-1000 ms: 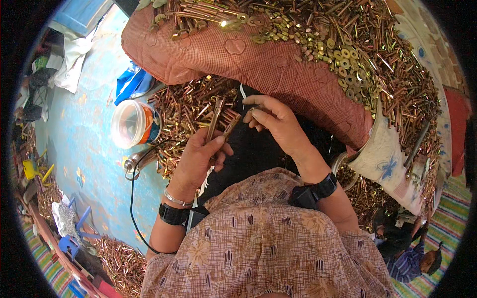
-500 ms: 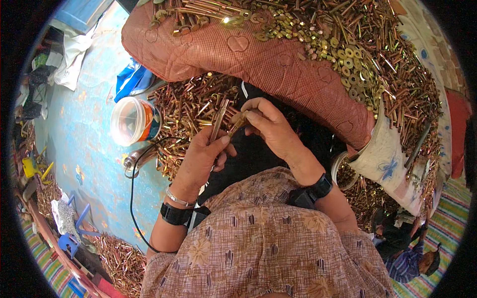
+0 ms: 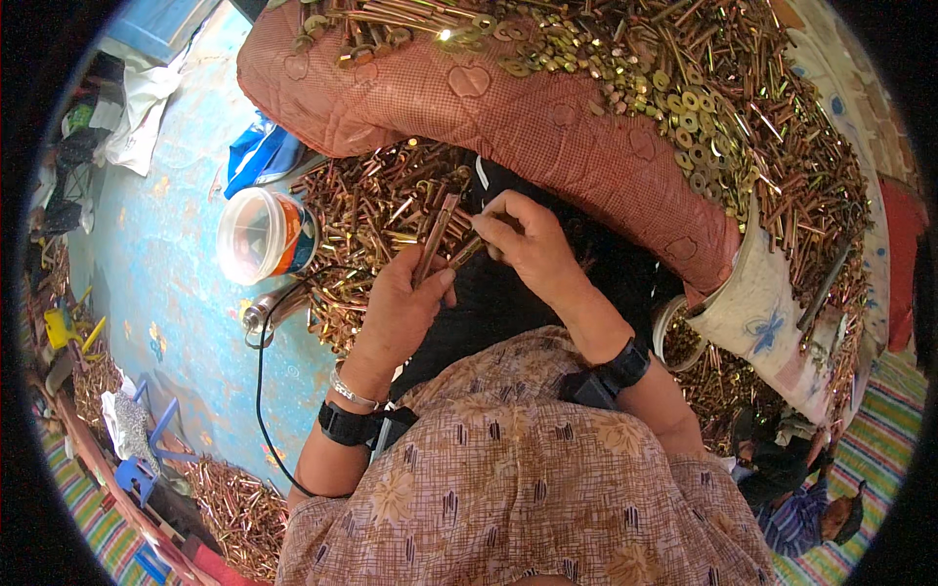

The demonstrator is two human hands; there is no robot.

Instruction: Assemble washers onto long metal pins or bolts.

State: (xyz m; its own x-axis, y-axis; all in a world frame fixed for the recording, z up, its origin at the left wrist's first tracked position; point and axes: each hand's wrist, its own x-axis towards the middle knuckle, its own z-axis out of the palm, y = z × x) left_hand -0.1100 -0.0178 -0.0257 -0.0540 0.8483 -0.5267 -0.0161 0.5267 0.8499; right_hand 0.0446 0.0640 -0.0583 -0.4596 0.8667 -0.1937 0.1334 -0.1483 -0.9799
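My left hand (image 3: pixel 403 301) is closed round several long, copper-coloured metal bolts. One bolt (image 3: pixel 436 232) points up and away from the fist, and a shorter, darker bolt (image 3: pixel 467 254) slants toward my right hand (image 3: pixel 532 244). At the far end of that shorter one, my right thumb and forefinger are pinched together; whatever small part sits between them is hidden by the fingers. Both hands hover over my lap, just right of a heap of similar bolts (image 3: pixel 376 210).
A red quilted cushion (image 3: pixel 469 107) ahead carries washers (image 3: pixel 689 127), nuts and more bolts. A clear plastic tub (image 3: pixel 249 239) stands left of the heap on the blue floor sheet (image 3: pixel 186 322), beside a metal cylinder (image 3: pixel 262 314) and black cable (image 3: pixel 260 391). Another bucket (image 3: pixel 674 337) is at right.
My right fingers have drawn closer together at the end of the shorter bolt. The left hand's fingers are curled in more tightly, and both hands stay in nearly the same place.
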